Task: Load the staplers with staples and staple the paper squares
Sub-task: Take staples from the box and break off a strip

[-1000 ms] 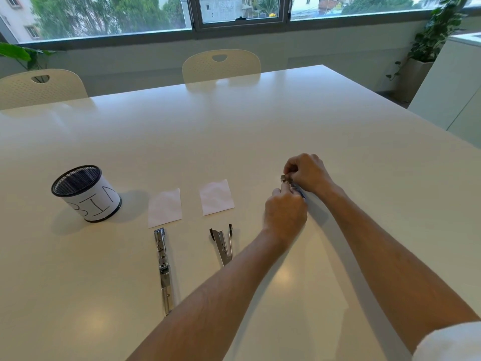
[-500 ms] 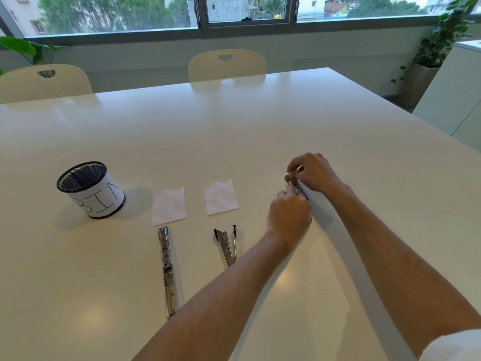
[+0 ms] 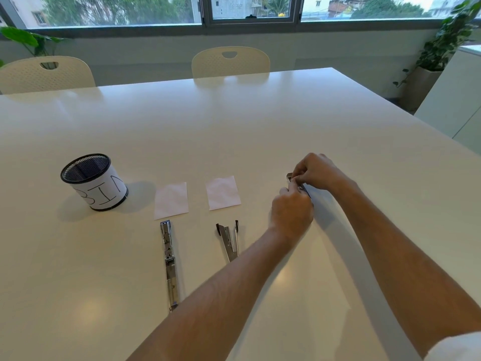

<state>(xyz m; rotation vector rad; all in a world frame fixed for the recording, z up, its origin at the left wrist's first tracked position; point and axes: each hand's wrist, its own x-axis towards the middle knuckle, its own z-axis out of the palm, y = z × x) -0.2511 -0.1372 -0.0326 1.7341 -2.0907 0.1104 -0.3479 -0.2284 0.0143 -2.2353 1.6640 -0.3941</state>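
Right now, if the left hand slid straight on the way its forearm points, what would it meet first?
The small stapler pinched in front of the left hand, then almost at once the right hand beyond; depth between them is unclear.

This looks like an office meeting room: a large glossy white worktop [image 3: 234, 121] with two cream perforated plastic chairs [image 3: 230, 62] drawn up along its far edge, a long band of windows [image 3: 250, 9] overlooking trees and buildings, and potted green plants [image 3: 447, 43] in the corners.
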